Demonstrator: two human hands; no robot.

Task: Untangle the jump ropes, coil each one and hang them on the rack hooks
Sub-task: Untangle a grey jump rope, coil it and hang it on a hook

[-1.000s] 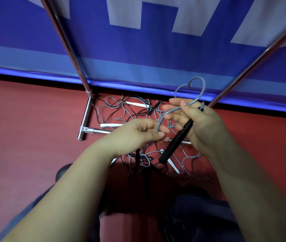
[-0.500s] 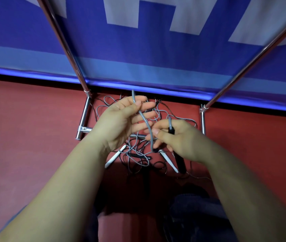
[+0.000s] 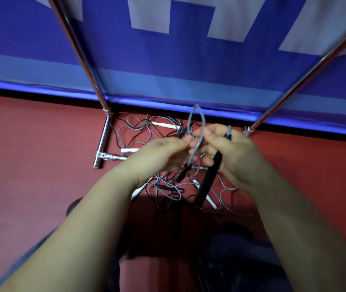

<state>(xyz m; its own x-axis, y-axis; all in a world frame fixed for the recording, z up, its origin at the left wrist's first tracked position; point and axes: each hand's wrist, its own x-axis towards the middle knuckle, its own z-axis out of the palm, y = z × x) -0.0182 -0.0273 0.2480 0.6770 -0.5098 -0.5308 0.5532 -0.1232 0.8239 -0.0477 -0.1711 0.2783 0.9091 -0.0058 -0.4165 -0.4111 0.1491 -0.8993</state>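
Since half a second ago the two hands have drawn together and the grey cord, then draped across the left palm, now rises in a narrow loop above the fingertips toward 12 o'clock. The left hand, which was spread with fingers straight, has curled in and pinches the cord at its fingertips; a short black handle end hangs just under it toward 6 o'clock. The right hand has lifted from lower over the pile and now grips the long black handle, which slants down toward 7 o'clock, its grey cord stub poking out above the knuckles at 12 o'clock. The right thumb and forefinger also pinch the loop where it meets the left fingertips.

On the red floor, at 9 o'clock from the hands, the chrome rack foot lies as before, with its left upright slanting up to 11 o'clock. Beneath the hands sits the tangle of jump ropes, grey and dark cords with white handles among them, unchanged in place. At 2 o'clock the right upright climbs across the blue banner. No rope hangs on the rack in view.
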